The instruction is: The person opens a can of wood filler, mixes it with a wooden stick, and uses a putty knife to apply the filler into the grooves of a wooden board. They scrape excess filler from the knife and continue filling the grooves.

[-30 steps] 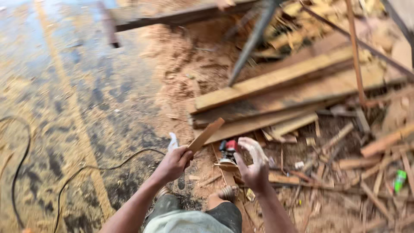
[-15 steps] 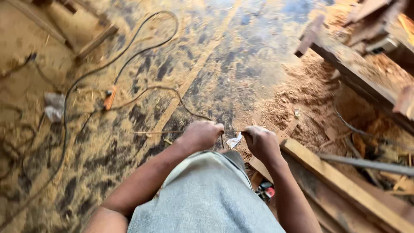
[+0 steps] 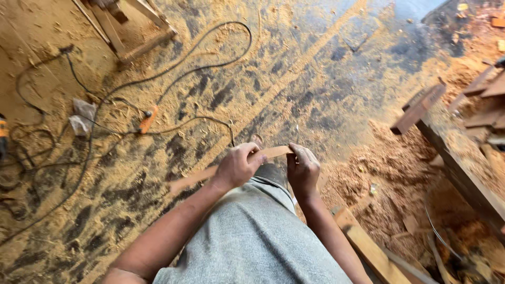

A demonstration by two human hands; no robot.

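Between both hands (image 3: 238, 166) (image 3: 303, 169): wood strip (image 3: 273, 152), gripped.

A thin strip of wood, held in the air

The wood strip (image 3: 271, 153) is long, flat and light brown. It lies almost level and slopes down a little to the left. Both hands hold it near its right end. Its left part runs on behind the arm, above the dusty floor.
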